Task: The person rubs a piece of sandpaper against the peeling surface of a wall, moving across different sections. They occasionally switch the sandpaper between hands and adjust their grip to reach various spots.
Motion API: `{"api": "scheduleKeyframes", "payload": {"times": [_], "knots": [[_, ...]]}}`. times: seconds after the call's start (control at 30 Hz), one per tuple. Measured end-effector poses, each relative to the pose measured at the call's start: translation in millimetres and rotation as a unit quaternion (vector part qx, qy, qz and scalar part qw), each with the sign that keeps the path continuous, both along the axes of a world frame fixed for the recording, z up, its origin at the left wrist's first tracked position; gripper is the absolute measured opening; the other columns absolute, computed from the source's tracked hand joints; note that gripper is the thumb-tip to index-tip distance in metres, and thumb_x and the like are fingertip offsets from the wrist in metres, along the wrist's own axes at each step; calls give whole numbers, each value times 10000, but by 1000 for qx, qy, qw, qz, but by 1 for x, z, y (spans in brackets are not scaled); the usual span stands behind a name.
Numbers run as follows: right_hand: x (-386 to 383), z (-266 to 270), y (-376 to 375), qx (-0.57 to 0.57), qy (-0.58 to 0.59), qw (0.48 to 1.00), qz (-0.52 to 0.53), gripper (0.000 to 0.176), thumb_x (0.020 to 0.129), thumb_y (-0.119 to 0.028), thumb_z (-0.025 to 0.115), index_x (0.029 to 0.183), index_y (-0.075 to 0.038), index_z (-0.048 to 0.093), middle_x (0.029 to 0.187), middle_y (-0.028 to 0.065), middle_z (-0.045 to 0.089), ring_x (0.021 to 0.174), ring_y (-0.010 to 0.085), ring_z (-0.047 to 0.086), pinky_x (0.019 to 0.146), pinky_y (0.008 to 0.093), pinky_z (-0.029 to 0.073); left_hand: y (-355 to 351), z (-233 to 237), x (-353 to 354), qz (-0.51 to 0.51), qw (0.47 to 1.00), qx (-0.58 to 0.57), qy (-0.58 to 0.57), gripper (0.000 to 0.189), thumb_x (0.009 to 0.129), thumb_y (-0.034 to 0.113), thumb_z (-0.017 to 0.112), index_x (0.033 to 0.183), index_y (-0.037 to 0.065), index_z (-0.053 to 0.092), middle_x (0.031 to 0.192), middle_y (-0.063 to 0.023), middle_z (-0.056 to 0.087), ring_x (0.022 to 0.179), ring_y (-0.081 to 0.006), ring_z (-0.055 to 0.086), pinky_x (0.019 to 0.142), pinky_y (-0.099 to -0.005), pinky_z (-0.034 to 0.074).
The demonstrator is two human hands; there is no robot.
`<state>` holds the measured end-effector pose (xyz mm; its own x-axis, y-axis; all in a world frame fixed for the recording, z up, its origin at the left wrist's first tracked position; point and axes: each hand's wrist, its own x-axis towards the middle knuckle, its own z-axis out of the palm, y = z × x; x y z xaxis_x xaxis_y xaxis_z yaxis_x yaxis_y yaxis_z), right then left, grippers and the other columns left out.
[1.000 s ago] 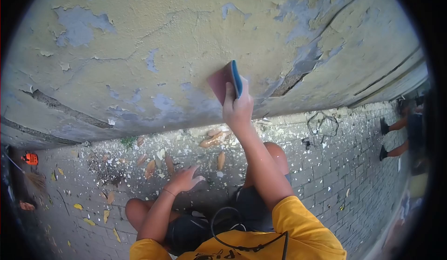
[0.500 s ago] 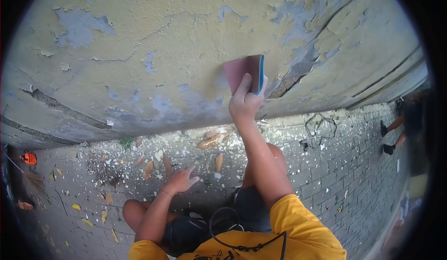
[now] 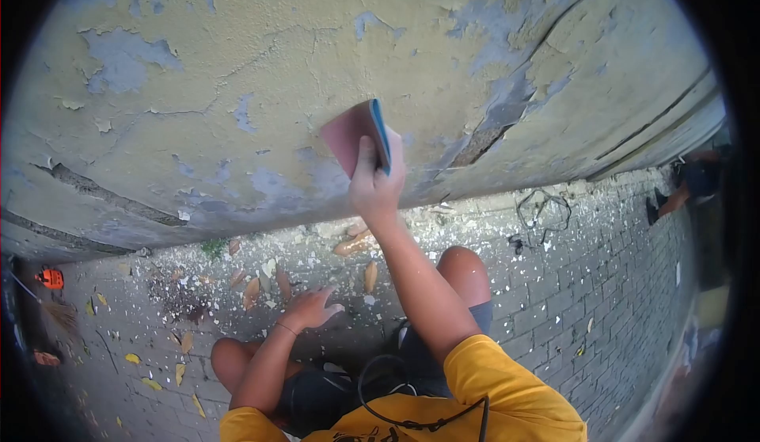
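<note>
My right hand (image 3: pixel 378 186) grips a folded piece of sandpaper (image 3: pixel 345 139), pinkish on its face with a blue edge. Thumb on the near face and fingers behind, it holds the sheet up at the yellow wall (image 3: pixel 261 70), whose paint is cracked and peeling to grey-blue patches. Whether the sandpaper touches the wall along its whole face is hidden. Low over the paving, near my bent knee, my left hand (image 3: pixel 311 309) hangs with its fingers apart and nothing in it.
Paint flakes and dry leaves (image 3: pixel 252 292) litter the brick paving (image 3: pixel 522 323) along the wall's foot. A looped dark wire (image 3: pixel 545 211) lies at right. Far left are an orange object (image 3: pixel 51 277) and a broom (image 3: pixel 60 312). Another person's leg (image 3: pixel 673 202) shows at far right.
My right hand has moved left along the wall with the sandpaper. My left hand has stayed nearly still. The other person's legs at far right have shifted.
</note>
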<state>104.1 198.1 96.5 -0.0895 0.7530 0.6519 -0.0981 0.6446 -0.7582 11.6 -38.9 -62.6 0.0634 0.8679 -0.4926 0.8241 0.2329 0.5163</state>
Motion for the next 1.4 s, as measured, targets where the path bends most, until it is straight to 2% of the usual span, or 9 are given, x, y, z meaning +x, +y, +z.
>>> {"api": "scheduleKeyframes", "payload": {"times": [0.1, 0.23, 0.37, 0.5, 0.6, 0.73, 0.93, 1.1, 1.4], "knots": [[1, -13, 13, -180, 192, 964, -24, 241, 997, -125, 556, 1196, 10, 565, 940, 226, 666, 817, 361, 683, 730, 379, 517, 1, -7, -2, 7, 1000, 6, -2, 658, 915, 508, 577, 1405, 82, 472, 1285, -220, 599, 1186, -413, 572, 1021, -488, 439], [6, -9, 7, 128, -110, 983, -67, 222, 1036, -175, 514, 1114, 32, 534, 881, 130, 661, 762, 211, 653, 699, 333, 514, -2, -16, -4, 12, 1000, 5, -13, 678, 910, 529, 579, 1406, 80, 471, 1285, -221, 599, 1187, -414, 571, 1024, -478, 440], [8, -14, 14, -138, 168, 975, -55, 225, 979, -97, 578, 1184, -5, 566, 956, 223, 666, 851, 352, 688, 746, 355, 522, -1, -7, -4, 24, 1000, -9, -12, 683, 911, 534, 578, 1404, 74, 471, 1287, -224, 597, 1190, -416, 569, 1023, -476, 441], [14, -26, -2, 61, -114, 991, -15, 278, 1041, -206, 503, 1134, 51, 553, 955, 122, 686, 833, 167, 658, 700, 299, 505, -4, -5, -2, 16, 1000, -4, -16, 676, 915, 522, 577, 1399, 62, 473, 1296, -234, 592, 1196, -419, 564, 1021, -479, 443], [23, -25, 12, -223, 144, 964, -20, 271, 1031, -222, 528, 1123, 25, 586, 937, 122, 683, 827, 205, 656, 709, 335, 494, -3, -5, -5, 30, 1000, -6, -5, 672, 916, 516, 576, 1396, 57, 474, 1293, -240, 593, 1189, -424, 567, 1021, -483, 442], [5, 6, -6, -35, 5, 999, 37, 226, 1009, -192, 574, 1081, 21, 588, 913, 109, 655, 826, 179, 596, 750, 302, 467, -4, -7, -3, 24, 999, -6, -22, 669, 919, 509, 570, 1402, 57, 469, 1289, -240, 596, 1177, -430, 573, 1022, -489, 439], [47, 89, 12, -73, 230, 967, -87, 289, 1029, -243, 550, 1180, 2, 583, 1037, 91, 613, 917, 118, 545, 794, 279, 432, -7, -4, -8, 35, 999, -9, -23, 644, 922, 466, 575, 1394, 40, 475, 1293, -245, 591, 1198, -420, 563, 1029, -487, 435], [89, 151, 37, 277, -72, 831, -476, 275, 1021, -218, 560, 1165, 14, 592, 1044, 94, 628, 950, 201, 636, 728, 314, 516, -10, -11, -17, 41, 999, 16, -21, 637, 922, 459, 580, 1383, 29, 489, 1305, -243, 585, 1223, -411, 549, 1049, -481, 420], [44, 142, 19, 248, -232, 934, -107, 382, 856, 27, 580, 1223, -80, 569, 994, 220, 690, 915, 391, 689, 750, 430, 539, -8, -3, -24, 27, 999, 6, -22, 681, 926, 484, 580, 1420, 32, 459, 1378, -234, 541, 1281, -388, 514, 1090, -442, 383]]}}
